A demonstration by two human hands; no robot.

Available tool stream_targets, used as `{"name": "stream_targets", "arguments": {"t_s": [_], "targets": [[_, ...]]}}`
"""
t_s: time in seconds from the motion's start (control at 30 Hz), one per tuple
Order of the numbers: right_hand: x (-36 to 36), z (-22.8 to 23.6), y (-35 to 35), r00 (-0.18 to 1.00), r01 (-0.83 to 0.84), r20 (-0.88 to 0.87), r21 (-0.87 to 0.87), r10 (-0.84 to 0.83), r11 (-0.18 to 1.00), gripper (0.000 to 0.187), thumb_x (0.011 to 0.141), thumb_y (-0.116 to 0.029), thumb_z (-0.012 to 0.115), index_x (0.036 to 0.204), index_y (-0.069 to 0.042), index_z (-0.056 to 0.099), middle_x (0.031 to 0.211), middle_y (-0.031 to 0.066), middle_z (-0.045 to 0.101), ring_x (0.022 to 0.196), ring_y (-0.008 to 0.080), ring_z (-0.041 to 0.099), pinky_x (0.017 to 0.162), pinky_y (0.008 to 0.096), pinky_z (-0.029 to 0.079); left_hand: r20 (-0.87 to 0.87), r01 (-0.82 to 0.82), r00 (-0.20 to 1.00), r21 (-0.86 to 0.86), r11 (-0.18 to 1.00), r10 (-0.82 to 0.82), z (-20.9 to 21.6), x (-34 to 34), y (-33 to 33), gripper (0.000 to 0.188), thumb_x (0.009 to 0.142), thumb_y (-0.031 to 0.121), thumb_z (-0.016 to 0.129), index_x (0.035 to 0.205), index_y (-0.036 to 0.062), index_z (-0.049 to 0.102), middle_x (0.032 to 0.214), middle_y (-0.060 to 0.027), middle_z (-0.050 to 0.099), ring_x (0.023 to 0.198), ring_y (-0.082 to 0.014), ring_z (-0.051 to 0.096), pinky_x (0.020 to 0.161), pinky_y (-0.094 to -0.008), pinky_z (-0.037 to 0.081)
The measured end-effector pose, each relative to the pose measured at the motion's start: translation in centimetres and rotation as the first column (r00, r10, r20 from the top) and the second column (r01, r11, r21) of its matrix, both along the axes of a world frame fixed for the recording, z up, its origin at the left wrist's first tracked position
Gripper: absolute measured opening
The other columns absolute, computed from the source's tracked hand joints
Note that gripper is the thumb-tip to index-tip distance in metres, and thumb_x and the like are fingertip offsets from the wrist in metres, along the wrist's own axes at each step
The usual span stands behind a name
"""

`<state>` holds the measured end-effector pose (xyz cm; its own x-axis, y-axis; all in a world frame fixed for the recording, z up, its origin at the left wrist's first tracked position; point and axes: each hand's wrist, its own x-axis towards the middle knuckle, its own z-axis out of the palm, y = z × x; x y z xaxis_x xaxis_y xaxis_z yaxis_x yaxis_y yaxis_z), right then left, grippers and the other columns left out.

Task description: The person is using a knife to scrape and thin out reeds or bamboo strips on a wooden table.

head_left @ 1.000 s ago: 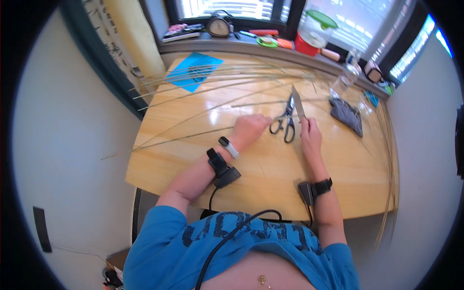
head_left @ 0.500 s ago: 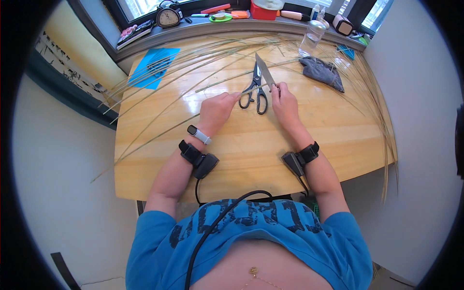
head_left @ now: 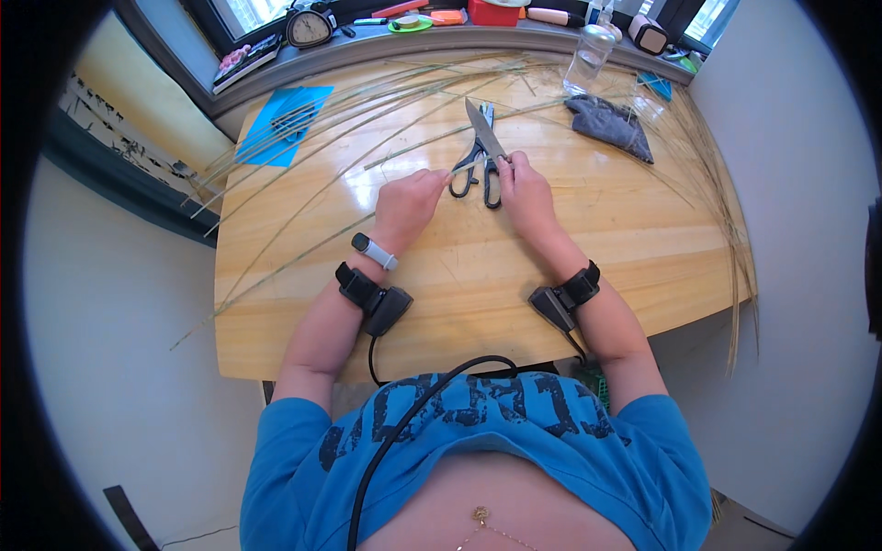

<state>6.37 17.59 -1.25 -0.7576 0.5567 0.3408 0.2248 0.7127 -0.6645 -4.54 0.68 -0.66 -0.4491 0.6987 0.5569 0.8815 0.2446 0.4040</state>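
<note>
Round clock face (head_left: 309, 28) and red box (head_left: 494, 12) on the windowsill; small smartwatch screen (head_left: 367, 245) on left wrist.

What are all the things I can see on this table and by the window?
Table: one, light wood, middle.
Long grass stalks: many, pale green, fanned across the table.
Knife: one, grey blade, in the right hand.
Scissors: one pair, black handles, on the table between the hands.
Cloth: one, dark grey, far right of the table.
Blue sheet: one, far left of the table.
Glass jar: one, clear, near the windowsill.
Clock: one, round, on the windowsill.
Left hand: holds a stalk.
Right hand: grips the knife.
</note>
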Motion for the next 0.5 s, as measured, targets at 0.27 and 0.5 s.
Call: {"name": "stream_targets", "arguments": {"t_s": [0.27, 0.5], "targets": [[0.0, -0.2, -0.5, 0.999, -0.041, -0.016, -0.018, 0.041, 0.999, 0.021, 0.096, -0.025, 0.045, 0.092, -0.004, 0.048, 0.071, 0.0223, 0.060, 0.067, 0.0432, 0.058, 0.058, 0.0517, 0.045, -0.001, -0.009, 1.000, -0.003, 1.000, 0.009, 0.0, 0.1, 0.0, 0.016, 0.089, 0.020, 0.058, 0.093, 0.0075, 0.068, 0.080, -0.0092, 0.066, 0.066, -0.0285, 0.063, 0.056, -0.0352, 0.050], [-0.2, 0.5, -1.0, 0.998, 0.018, 0.064, 0.077, -0.023, 0.997, 0.022, 0.096, -0.025, 0.044, 0.091, -0.004, 0.048, 0.072, 0.0217, 0.062, 0.067, 0.0425, 0.060, 0.059, 0.0517, 0.046, 0.019, -0.020, 1.000, -0.028, 0.999, 0.020, 0.0, 0.3, 0.1, 0.017, 0.089, 0.020, 0.059, 0.093, 0.0065, 0.069, 0.081, -0.0104, 0.066, 0.067, -0.0287, 0.063, 0.057, -0.0348, 0.050]]}}
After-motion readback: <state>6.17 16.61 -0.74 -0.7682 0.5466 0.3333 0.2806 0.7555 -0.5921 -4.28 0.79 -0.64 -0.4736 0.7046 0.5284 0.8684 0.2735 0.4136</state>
